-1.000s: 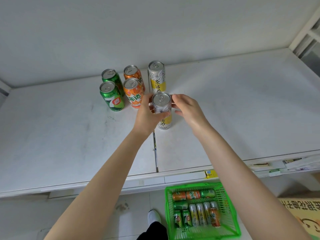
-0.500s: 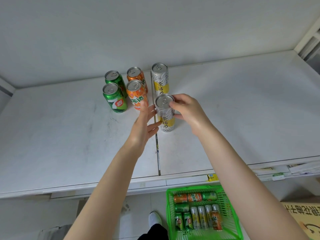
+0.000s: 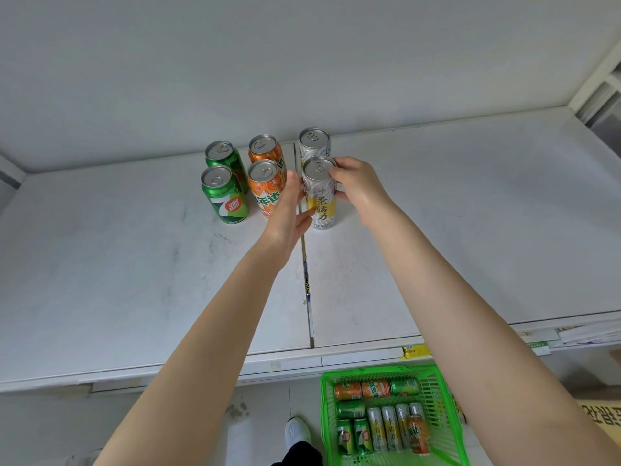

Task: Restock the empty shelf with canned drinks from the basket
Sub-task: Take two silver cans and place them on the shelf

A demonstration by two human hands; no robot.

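A tall silver and yellow can [image 3: 319,193] stands upright on the white shelf [image 3: 470,213], in front of a second silver can [image 3: 314,142]. My right hand [image 3: 359,186] grips its top from the right side. My left hand [image 3: 285,213] lies flat with straight fingers against the can's left side, between it and the front orange can [image 3: 265,186]. Another orange can [image 3: 263,148] and two green cans [image 3: 223,193] [image 3: 223,154] stand to the left. On the floor below, the green basket [image 3: 447,425] holds several more cans lying down.
The shelf's back wall rises behind the cans. A seam [image 3: 307,290] runs front to back between two shelf panels. Price labels [image 3: 416,350] sit on the shelf's front edge. A cardboard box [image 3: 601,422] lies at the lower right. My shoe [image 3: 297,432] shows beside the basket.
My left hand has let go of the silver can and straightened beside it. My right hand has moved the can back, closer to the rear silver can.
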